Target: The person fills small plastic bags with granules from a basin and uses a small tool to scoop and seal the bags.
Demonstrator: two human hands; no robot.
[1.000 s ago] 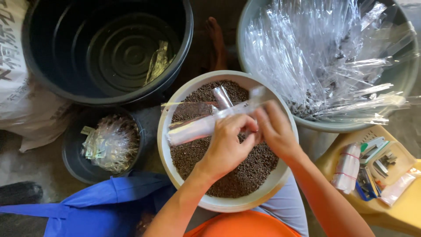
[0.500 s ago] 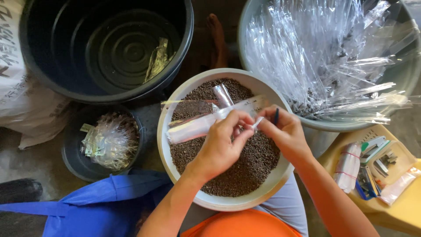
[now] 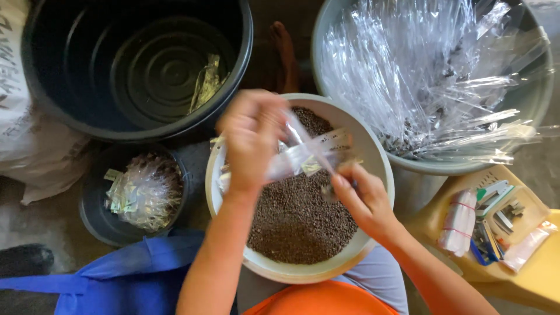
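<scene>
A white bowl (image 3: 373, 157) full of small dark brown pellets (image 3: 297, 224) sits in front of me, between my knees. My left hand (image 3: 252, 140) is raised over the bowl's far left side, blurred, and grips one end of a long clear plastic packet (image 3: 303, 156). My right hand (image 3: 357, 195) hovers over the pellets at the bowl's right, fingers pinched on the packet's other end. The packet stretches between the two hands above the pellets.
A large black tub (image 3: 134, 64) with a few filled packets stands at the far left. A grey tub (image 3: 434, 76) of clear plastic sleeves is at the far right. A small black pot (image 3: 137, 195) holds bundled packets. A yellow stool (image 3: 501, 227) carries small tools and rubber-banded bundles.
My left hand has lifted and swung leftward with the packet, while my right hand dropped lower toward the pellets. The packet now slants between them.
</scene>
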